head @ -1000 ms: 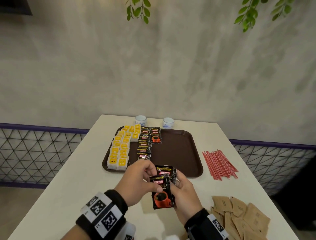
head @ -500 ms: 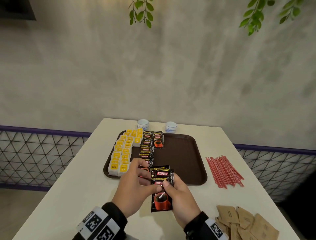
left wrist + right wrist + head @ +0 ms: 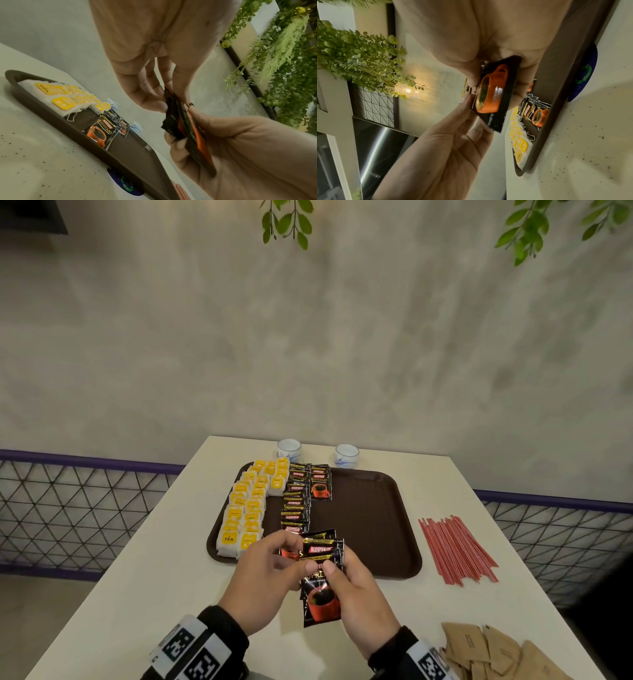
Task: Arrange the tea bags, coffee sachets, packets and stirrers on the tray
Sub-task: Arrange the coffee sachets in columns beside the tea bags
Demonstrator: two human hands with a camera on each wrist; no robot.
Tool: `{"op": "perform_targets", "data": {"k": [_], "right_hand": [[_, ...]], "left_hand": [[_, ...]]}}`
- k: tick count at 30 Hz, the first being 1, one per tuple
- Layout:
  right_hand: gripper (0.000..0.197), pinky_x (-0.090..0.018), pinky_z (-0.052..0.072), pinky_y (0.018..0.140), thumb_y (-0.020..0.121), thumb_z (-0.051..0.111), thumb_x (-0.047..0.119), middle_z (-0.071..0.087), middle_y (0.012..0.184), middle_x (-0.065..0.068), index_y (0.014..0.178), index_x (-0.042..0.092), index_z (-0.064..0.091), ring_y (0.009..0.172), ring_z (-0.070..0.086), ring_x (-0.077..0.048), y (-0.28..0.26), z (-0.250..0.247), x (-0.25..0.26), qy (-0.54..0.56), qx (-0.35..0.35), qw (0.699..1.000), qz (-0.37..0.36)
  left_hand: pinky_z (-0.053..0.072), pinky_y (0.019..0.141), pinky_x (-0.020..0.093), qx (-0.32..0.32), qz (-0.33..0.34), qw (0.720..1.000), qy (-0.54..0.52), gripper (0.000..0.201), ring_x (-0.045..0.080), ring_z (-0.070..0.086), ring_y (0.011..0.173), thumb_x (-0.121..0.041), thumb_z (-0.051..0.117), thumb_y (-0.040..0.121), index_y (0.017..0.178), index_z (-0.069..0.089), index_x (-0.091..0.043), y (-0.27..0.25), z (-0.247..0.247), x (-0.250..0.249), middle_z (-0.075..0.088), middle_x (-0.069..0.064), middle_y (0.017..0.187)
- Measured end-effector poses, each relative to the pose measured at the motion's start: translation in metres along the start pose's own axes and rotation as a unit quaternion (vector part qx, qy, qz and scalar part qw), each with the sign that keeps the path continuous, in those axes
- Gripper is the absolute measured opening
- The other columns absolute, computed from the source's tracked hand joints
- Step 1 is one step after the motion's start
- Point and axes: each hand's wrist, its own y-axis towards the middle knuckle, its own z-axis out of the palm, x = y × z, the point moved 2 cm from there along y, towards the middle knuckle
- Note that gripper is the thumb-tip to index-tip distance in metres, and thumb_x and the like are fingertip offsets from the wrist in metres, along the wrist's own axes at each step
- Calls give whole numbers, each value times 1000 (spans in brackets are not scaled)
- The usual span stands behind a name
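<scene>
Both hands meet over the near edge of the brown tray (image 3: 383,542) — the right hand (image 3: 356,587) curls its grip around a small stack of coffee sachets (image 3: 320,577), while the left hand (image 3: 263,573) pinches the stack's top. On the tray lie rows of tea bags (image 3: 246,508) and more sachets; red stirrers (image 3: 455,549) and brown packets (image 3: 496,652) sit on the bench to the right.

The tray (image 3: 376,542) sits on the table (image 3: 137,594), toward its far side. In the tray, tea bags (image 3: 246,508) fill the left edge; coffee sachets (image 3: 296,501) run just right of them. Two cups (image 3: 289,448) stand behind the tray. Stirrers (image 3: 455,549) lie on the table right of the tray; packets (image 3: 496,652) lie in front of the stirrers, at the near right corner
</scene>
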Motion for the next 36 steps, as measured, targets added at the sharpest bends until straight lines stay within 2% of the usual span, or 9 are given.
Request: {"op": "perform_targets", "data": {"k": [2, 5, 9, 12, 16, 21, 27, 33, 36], "right_hand": [[34, -40, 48, 102, 100, 45, 20, 66, 121, 5, 133, 29, 51, 113, 62, -12, 1, 2, -1, 20, -18, 1000, -3], [46, -47, 44, 106, 88, 51, 31, 65, 126, 5, 134, 31, 48, 118, 60, -15, 1, 2, -4, 41, -47, 998, -13], [31, -45, 46, 104, 98, 49, 16, 69, 118, 5, 127, 25, 53, 111, 64, -13, 1, 0, -7, 33, -71, 997, -22], [33, -40, 47, 102, 99, 46, 6, 70, 115, 6, 124, 25, 55, 109, 64, -10, -1, 0, -4, 18, -70, 997, -23], [37, -42, 46, 104, 98, 47, 6, 68, 119, 5, 128, 26, 54, 114, 62, -12, -1, 0, -3, 20, -73, 997, -21], [38, -41, 47, 103, 99, 49, 12, 68, 121, 8, 132, 29, 53, 115, 62, -13, -4, -4, -1, 35, -34, 999, 9], [28, -43, 55, 92, 96, 54, 8, 74, 100, 6, 111, 28, 68, 98, 69, -14, -3, -10, -2, -12, -77, 997, 26], [27, -34, 55, 89, 92, 58, 3, 77, 92, 4, 102, 22, 74, 92, 71, -12, 8, -12, 10, -12, -84, 996, 27], [24, -33, 55, 86, 89, 61, 0, 77, 90, 0, 98, 16, 75, 89, 72, -16, 26, -21, 12, 20, -102, 994, 42]], "left_hand": [[60, 70, 37, -2, -4, 1000, -5, 14, 21, 70, 80, -14, 74, 80, 85, 61, -11, 3, 0, 1, 71, 5, 88], [59, 75, 43, 0, -6, 1000, -4, 15, 19, 71, 80, -16, 73, 81, 82, 61, -7, 6, 0, 2, 73, 6, 84], [59, 76, 43, -13, -16, 1000, 3, 24, 16, 71, 78, -25, 77, 77, 72, 62, -6, 9, 1, 5, 73, 6, 81], [59, 76, 43, -19, -20, 999, 16, 25, 15, 71, 77, -27, 79, 74, 68, 63, -9, 11, -1, 7, 73, 5, 79], [58, 78, 45, -16, -27, 999, 24, 22, 16, 71, 77, -28, 80, 73, 71, 62, -13, 12, -1, 11, 73, 6, 78], [59, 77, 42, -23, -37, 999, -7, 20, 13, 71, 80, -19, 76, 78, 78, 62, -5, 11, 1, 8, 74, 5, 82], [58, 78, 44, -36, -35, 999, -5, 20, 15, 71, 78, -20, 77, 77, 76, 62, -8, 15, -1, 11, 73, 6, 80], [57, 77, 44, -41, -14, 998, 35, 20, 18, 70, 77, -24, 80, 74, 72, 62, -15, 29, -2, 8, 72, 6, 76], [57, 75, 36, -52, -5, 998, 23, 26, 16, 69, 79, -26, 84, 69, 83, 64, -18, 41, -4, 4, 71, 3, 84]]}}
